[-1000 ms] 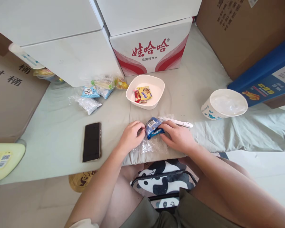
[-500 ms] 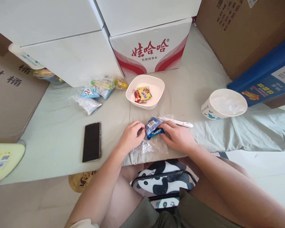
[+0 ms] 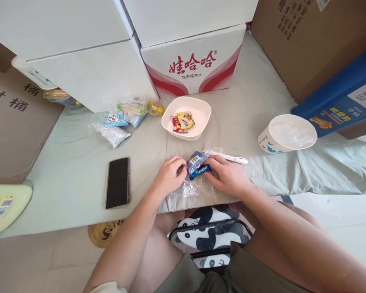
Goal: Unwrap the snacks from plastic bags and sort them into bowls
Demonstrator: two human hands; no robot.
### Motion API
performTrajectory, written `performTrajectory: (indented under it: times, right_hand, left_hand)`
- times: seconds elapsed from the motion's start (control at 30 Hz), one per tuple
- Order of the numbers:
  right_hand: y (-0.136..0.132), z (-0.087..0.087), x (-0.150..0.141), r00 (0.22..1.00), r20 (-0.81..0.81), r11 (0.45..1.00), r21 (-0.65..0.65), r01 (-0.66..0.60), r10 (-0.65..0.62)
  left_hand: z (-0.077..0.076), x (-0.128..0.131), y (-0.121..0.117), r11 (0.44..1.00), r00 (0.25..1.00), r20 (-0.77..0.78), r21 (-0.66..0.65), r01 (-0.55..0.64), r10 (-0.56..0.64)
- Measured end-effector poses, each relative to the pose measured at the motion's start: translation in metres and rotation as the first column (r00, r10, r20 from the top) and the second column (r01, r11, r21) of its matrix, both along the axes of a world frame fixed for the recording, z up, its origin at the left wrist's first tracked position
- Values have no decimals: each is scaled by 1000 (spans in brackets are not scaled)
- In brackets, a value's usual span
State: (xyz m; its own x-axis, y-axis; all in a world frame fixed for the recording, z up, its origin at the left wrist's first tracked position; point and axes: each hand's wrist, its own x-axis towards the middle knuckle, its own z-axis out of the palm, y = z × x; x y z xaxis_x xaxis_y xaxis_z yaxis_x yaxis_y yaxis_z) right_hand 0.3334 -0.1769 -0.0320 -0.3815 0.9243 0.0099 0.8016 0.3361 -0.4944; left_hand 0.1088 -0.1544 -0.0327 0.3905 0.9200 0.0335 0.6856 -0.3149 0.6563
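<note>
A white, rounded-square bowl (image 3: 203, 117) stands on a pale grey-green cloth (image 3: 234, 114), holding a yellow square snack packet (image 3: 186, 120) and, partly beneath it, a red snack wrapper (image 3: 176, 125). On the person's side of the bowl, just apart from it, lies a crinkled clear plastic bag with a blue barcoded panel (image 3: 196, 161); a small glossy dark-blue packet (image 3: 199, 172) shows at the panel's lower edge.

The left hand (image 3: 170, 175) is curled on the bowl's near side, thumb and forefinger almost meeting at the panel's left edge; one cannot tell what they pinch. The right hand (image 3: 231, 176), to the near right of the bowl, is half closed on the right end of the bag, forefinger and thumb slightly parted.

A slim white plastic pen-shaped tool (image 3: 235, 158) lies to the bowl's near right, beside the right hand. A black rectangular phone (image 3: 118, 183) lies to the bowl's near left, and a white paper tub with blue print (image 3: 271, 140) stands well to its right.
</note>
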Motion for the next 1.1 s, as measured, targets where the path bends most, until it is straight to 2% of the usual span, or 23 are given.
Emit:
performTrajectory:
  times: [0.33,0.4,0.47,0.6,0.73,0.83,0.93,1.1]
  right_hand:
    - [-1,0,-2,999,50,1000,14,8,-8]
    - [-1,0,-3,998,68,1000,6,16,-16]
    - [-1,0,-4,996,84,999,-9,33,-32]
    - [0,1,-5,993,105,998,-30,63,-60]
    - [1,1,-5,988,137,995,-62,75,-66]
    - [1,0,-5,984,155,992,-79,99,-86]
    - [1,-1,-5,986,140,992,-79,102,-91]
    - [1,-3,-4,993,70,992,-70,104,-99]
  left_hand:
    - [-2,4,-3,999,993,111,-33,-35,38]
    - [-1,6,-4,996,981,177,-71,-61,72]
    - [-1,8,-5,982,949,283,-163,-98,142]
    - [1,11,-5,897,798,500,-427,-109,336]
    - [6,16,-5,753,586,619,-658,23,523]
    - [8,18,-5,673,468,640,-730,123,609]
    - [9,18,-4,647,403,642,-748,146,652]
    - [11,15,1,646,327,628,-761,65,706]
